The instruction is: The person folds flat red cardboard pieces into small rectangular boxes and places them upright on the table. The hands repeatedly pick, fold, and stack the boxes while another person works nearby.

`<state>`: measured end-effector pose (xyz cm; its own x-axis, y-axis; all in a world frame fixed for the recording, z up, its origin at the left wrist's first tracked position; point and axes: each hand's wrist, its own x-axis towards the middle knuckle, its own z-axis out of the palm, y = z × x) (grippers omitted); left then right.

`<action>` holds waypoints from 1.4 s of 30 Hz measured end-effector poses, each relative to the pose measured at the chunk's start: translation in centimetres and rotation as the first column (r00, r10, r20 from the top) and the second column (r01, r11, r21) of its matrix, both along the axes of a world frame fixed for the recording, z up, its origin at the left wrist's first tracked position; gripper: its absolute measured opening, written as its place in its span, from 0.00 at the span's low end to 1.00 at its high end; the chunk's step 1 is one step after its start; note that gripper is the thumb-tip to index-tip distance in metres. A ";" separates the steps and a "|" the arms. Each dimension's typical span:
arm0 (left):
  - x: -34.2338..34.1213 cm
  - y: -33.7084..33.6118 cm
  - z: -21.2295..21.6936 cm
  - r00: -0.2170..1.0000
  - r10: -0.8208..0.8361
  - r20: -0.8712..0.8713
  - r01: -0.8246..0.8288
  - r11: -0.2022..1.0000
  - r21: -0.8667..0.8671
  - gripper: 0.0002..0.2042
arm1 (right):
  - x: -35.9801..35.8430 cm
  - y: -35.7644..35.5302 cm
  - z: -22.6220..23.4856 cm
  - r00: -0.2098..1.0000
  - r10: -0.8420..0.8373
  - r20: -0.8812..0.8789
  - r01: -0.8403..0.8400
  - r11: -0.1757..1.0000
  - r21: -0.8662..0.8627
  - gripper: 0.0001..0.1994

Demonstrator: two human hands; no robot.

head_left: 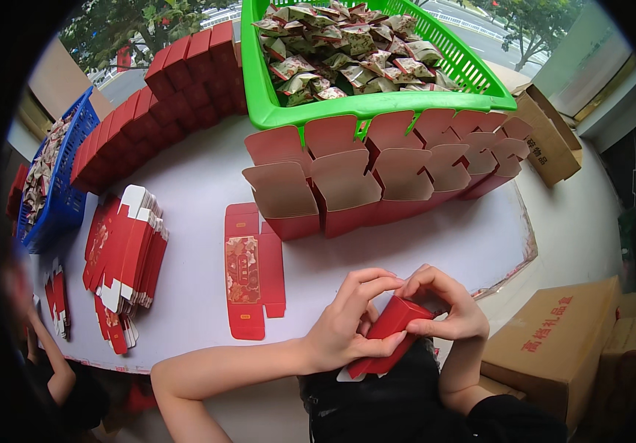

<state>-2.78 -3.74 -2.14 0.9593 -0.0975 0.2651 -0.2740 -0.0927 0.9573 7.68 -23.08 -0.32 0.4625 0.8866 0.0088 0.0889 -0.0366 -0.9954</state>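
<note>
"The left hand (pixel 347 319) is partly closed; what has it got?"

"A small red box (pixel 386 336), with the thumb pressed along its side."

"And the right hand (pixel 456 310)?"

"Curled round the box's upper end, thumb and fingers bent, gripping too. I can't tell exactly what the fingertips behind it touch."

"So the box sits where?"

"Between the two hands, tilted, in front of the person's dark clothing (pixel 377 410)."

"What lies near the left hand?"

"A flat red carton (pixel 272 269), beyond it and to its left on the white surface (pixel 366 255). Further left is a pile of folded red cartons (pixel 129 255)."

"And beyond both hands?"

"A double row of open-topped red boxes (pixel 299 225), then a green basket (pixel 254 85) heaped with wrapped packets (pixel 347 48)."

"To the right of the right hand?"

"A big brown cardboard box (pixel 547 332), just off the surface."

"Anyone else?"

"Another person's forearm (pixel 56 362), well to the left of the left hand."
</note>
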 end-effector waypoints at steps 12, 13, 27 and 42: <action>0.3 -0.2 -0.4 0.996 0.086 -0.030 -0.084 0.995 0.060 0.10 | 6.1 -9.5 -2.7 0.788 -0.614 0.039 0.593 0.776 0.215 0.21; 0.2 -0.3 -0.3 0.995 0.100 -0.024 -0.099 0.994 0.052 0.09 | 7.0 -10.2 -2.8 0.750 -0.659 0.064 0.647 0.750 0.139 0.22; 0.0 -0.7 -0.5 0.981 0.099 0.168 -0.130 0.974 0.187 0.07 | 15.6 -11.0 -3.1 0.468 -0.612 0.638 0.797 0.604 -0.004 0.19; -1.0 1.4 2.5 0.697 0.338 0.633 -0.321 -0.642 0.697 0.24 | 13.0 -12.5 -6.0 0.421 -0.677 0.604 0.826 0.561 0.053 0.26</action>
